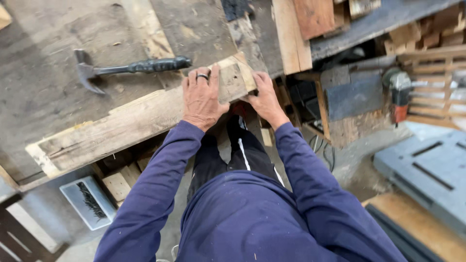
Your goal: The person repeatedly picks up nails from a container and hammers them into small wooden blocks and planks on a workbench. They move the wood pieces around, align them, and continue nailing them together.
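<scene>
Item: weathered grey wooden plank [126,123], overhanging the worktop [43,82] front edge. Your left hand [202,97] is pressing it, fingers spread; right hand [266,99] is gripping its end. Risk: tipping, splinters.

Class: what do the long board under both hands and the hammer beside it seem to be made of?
Long pale board: rough unfinished wood; grain, cracks, worn edges. Dark claw hammer: apparently metal head and shank, dull, with a black ribbed handle, probably rubber or plastic.

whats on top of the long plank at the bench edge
The left hand lies flat on the plank, and the right hand grips its end. The wood under the palms is covered.
</scene>
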{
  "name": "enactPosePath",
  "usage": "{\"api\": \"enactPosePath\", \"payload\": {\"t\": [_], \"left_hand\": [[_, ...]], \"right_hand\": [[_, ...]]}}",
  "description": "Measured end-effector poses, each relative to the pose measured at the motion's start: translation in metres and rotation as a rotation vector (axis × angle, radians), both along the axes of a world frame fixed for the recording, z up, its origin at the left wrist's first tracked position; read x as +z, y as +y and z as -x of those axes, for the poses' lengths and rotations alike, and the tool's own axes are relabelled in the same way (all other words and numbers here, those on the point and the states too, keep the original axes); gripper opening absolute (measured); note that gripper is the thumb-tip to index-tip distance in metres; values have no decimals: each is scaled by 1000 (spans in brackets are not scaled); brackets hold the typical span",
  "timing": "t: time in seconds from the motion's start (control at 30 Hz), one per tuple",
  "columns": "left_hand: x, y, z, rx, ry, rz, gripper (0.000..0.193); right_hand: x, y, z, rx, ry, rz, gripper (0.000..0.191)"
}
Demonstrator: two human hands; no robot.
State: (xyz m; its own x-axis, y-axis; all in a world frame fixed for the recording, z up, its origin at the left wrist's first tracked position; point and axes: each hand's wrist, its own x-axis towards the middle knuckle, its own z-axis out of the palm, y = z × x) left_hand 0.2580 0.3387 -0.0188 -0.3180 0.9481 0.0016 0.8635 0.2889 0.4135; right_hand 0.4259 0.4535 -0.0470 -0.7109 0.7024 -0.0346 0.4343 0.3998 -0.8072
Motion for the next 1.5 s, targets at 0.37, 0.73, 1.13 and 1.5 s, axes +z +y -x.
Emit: {"api": "enactPosePath", "payload": {"t": [0.37,0.73,1.13,1.5], "left_hand": [[2,30,-20,-44,-9,22,97],[5,34,-21,-52,10,20,95],[6,41,-29,-40,44,30,90],[-3,35,-23,-57,7,37,100]], "right_hand": [[3,12,-16,-44,94,155,85],[-1,13,-18,-43,108,161,88],[3,14,-18,-56,102,228,86],[-3,8,-33,-100,285,431,65]]}}
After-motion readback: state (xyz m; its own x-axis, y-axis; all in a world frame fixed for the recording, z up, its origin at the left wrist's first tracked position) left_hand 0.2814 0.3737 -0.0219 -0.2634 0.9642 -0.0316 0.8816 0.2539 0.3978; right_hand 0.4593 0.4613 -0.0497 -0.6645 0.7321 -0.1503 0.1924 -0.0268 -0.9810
